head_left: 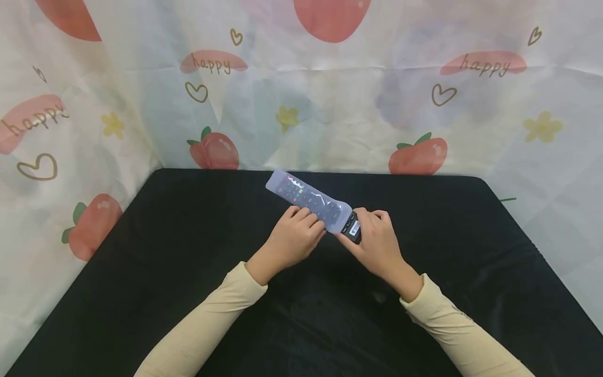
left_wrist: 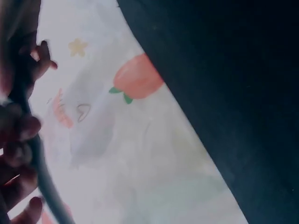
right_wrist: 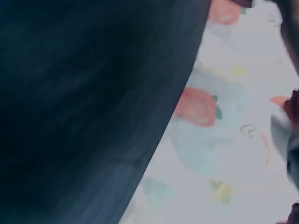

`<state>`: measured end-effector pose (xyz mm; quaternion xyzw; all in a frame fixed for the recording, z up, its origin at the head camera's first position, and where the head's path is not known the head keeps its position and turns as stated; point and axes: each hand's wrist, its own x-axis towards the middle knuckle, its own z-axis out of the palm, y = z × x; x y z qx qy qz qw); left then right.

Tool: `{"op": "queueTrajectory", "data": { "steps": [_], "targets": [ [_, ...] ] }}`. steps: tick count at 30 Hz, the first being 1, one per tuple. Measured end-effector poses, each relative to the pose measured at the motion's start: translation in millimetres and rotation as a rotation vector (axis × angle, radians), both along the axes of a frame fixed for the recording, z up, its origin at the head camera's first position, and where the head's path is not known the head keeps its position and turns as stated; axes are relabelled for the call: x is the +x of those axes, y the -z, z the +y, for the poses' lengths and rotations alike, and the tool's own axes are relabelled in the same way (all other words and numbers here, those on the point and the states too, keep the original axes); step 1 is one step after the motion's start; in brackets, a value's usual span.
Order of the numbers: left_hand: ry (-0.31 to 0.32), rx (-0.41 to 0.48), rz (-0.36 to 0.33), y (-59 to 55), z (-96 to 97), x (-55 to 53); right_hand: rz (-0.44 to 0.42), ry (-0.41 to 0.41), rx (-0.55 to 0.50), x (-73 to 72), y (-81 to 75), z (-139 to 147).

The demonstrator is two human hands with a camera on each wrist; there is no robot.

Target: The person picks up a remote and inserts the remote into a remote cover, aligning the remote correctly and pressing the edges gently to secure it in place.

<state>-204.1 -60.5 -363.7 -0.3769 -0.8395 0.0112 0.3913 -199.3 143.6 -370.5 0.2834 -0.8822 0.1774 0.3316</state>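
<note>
A black remote control [head_left: 350, 227] is held above the table, tilted from upper left to lower right in the head view. A translucent bluish sleeve-like cover [head_left: 282, 183] surrounds most of it, and coloured buttons show through. The remote's lower-right end, with a white label, sticks out bare. My right hand [head_left: 377, 243] grips that bare end between thumb and fingers. My left hand [head_left: 293, 238] holds the cover along its near edge with curled fingers. In the left wrist view, several fingertips [left_wrist: 28, 128] wrap the dark edge. The right wrist view catches only slivers of fingers at its right border.
A black cloth covers the table [head_left: 212, 209]. Behind it and at both sides hangs a pale curtain [head_left: 330, 120] printed with red fruit, hearts, yellow flowers and the word "happy". Its lower edge meets the table's back edge.
</note>
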Motion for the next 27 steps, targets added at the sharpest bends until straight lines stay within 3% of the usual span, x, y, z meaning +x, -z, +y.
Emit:
{"op": "queueTrajectory", "data": {
  "steps": [5,10,14,16,22,27],
  "targets": [
    [0.035,0.019,-0.065,-18.4,-14.1,2.1,0.143,-0.157,0.207,-2.9,1.6,21],
    [0.074,-0.019,-0.090,-30.0,-10.8,-2.2,0.208,-0.280,0.270,-4.5,2.6,29],
    [0.121,-0.071,-0.163,-26.4,-1.0,-1.6,0.213,-0.330,0.290,-3.6,6.0,26],
    [0.143,-0.052,-0.214,-23.0,3.0,-1.4,0.196,-0.340,0.301,-2.7,7.3,25],
    [0.242,0.134,-0.321,-13.3,8.8,-2.7,0.134,-0.368,0.312,1.1,6.5,23],
    [0.269,0.251,-0.305,-6.2,11.9,-1.0,0.103,-0.393,0.319,3.4,3.2,21]
  ]
}}
